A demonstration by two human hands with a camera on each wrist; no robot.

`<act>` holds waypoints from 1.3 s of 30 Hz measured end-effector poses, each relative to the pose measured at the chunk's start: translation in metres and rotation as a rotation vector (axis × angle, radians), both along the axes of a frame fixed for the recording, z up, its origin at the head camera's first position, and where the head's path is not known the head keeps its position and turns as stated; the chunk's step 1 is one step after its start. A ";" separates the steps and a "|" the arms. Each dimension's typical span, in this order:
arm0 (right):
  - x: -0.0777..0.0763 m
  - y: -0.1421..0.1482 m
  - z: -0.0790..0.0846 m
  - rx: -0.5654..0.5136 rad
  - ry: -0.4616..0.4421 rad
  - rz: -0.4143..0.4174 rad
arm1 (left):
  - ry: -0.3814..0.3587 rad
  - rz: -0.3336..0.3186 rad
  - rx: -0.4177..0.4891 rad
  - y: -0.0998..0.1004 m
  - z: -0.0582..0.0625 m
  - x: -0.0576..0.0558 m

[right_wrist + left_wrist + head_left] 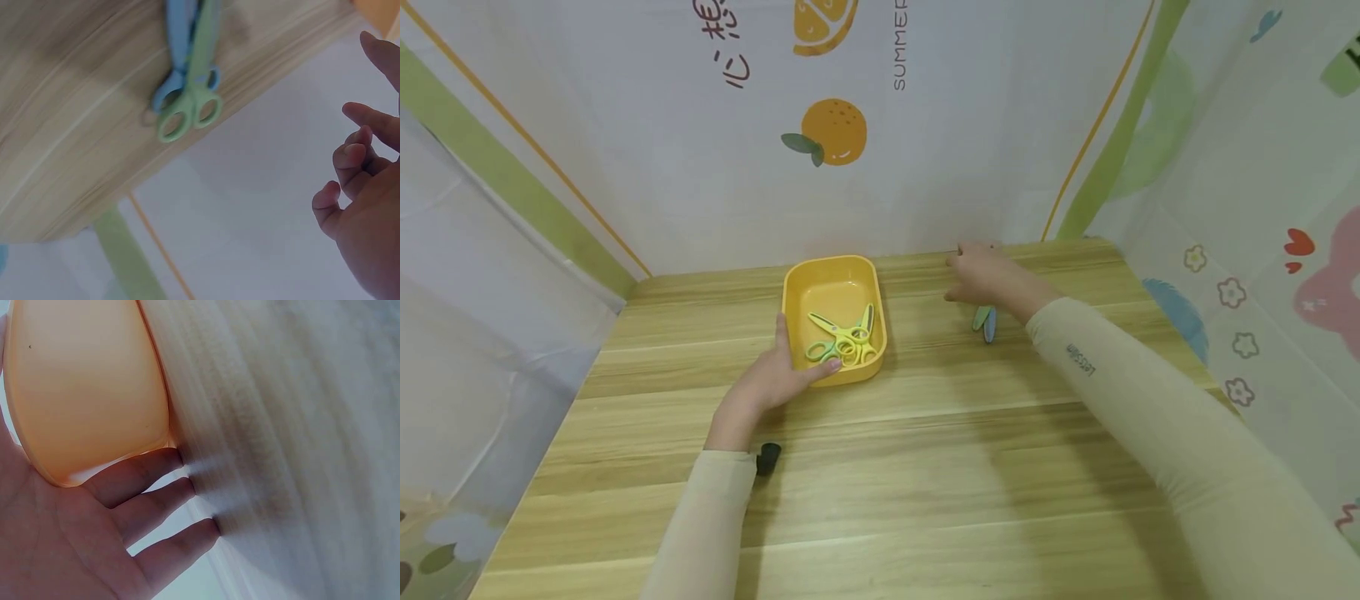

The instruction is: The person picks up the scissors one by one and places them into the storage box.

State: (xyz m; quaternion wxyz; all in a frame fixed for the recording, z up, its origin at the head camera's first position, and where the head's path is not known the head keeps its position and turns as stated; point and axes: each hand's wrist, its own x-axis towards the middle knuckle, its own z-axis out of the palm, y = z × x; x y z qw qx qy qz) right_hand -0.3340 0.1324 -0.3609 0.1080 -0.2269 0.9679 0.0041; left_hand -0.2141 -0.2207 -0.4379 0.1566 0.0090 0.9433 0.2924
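Note:
My left hand (771,375) rests against the near left corner of a yellow plastic box (883,333). Its thumb lies along the front rim, and in the left wrist view its fairly straight fingers reach down beside the wall to the table. Inside the box lie yellow-green scissors (841,333), overlapping one another. My right hand (988,275) hovers near the table's back edge, thumb and index finger apart, other fingers bent, holding nothing. Green scissors (199,81) and blue scissors (179,37) lie together below it; in the head view the hand hides their handles.
The wooden table (880,483) ends at a white printed curtain (925,167) behind, with more curtain along both sides. A small black object (767,459) shows at the left wrist.

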 end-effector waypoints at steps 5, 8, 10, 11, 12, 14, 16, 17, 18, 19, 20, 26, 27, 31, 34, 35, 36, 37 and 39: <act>-0.004 0.017 -0.010 0.028 -0.001 -0.020 | -0.002 0.002 0.011 0.000 0.000 0.001; -0.005 0.027 -0.017 0.039 -0.006 -0.026 | -0.002 0.000 0.017 0.000 0.000 0.000; -0.005 0.034 -0.020 0.039 -0.010 -0.034 | 0.000 -0.001 0.021 0.000 0.000 0.000; -0.004 0.037 -0.021 0.043 -0.010 -0.037 | 0.001 -0.003 0.022 0.000 0.000 0.000; -0.004 0.039 -0.022 0.043 -0.012 -0.045 | 0.002 -0.004 0.026 0.001 0.000 0.000; -0.003 0.045 -0.024 0.054 -0.008 -0.048 | 0.002 -0.005 0.027 0.001 0.000 0.000; -0.003 0.050 -0.026 0.063 -0.002 -0.053 | 0.004 -0.005 0.026 0.001 -0.001 0.000; -0.003 0.052 -0.027 0.065 0.002 -0.058 | 0.002 -0.004 0.025 0.000 -0.001 0.000; -0.003 0.055 -0.028 0.065 0.006 -0.059 | 0.001 -0.003 0.024 0.000 -0.001 0.001; -0.002 0.057 -0.030 0.064 0.009 -0.059 | 0.001 -0.002 0.022 0.000 0.000 0.001; -0.002 0.059 -0.031 0.059 0.013 -0.060 | 0.002 -0.003 0.020 0.000 0.000 0.001; 0.002 0.068 -0.036 0.038 0.013 -0.069 | 0.002 -0.002 0.014 0.000 0.000 0.000; 0.003 0.069 -0.037 0.044 0.012 -0.072 | 0.000 -0.001 0.014 0.000 0.000 0.000; 0.003 0.072 -0.041 0.067 0.012 -0.076 | -0.004 0.003 0.007 0.000 -0.001 0.000; 0.003 0.074 -0.046 0.072 0.030 -0.068 | -0.002 0.001 0.002 -0.001 -0.002 -0.001; 0.003 0.074 -0.047 0.071 0.038 -0.062 | -0.001 0.001 0.001 -0.001 -0.002 -0.001; 0.004 0.074 -0.049 0.068 0.044 -0.060 | 0.000 0.000 0.000 -0.001 -0.003 -0.002; 0.003 0.075 -0.051 0.066 0.049 -0.056 | 0.001 -0.001 0.000 -0.001 -0.003 -0.002; 0.002 0.076 -0.056 0.065 0.059 -0.054 | 0.002 0.000 0.001 -0.002 -0.003 -0.002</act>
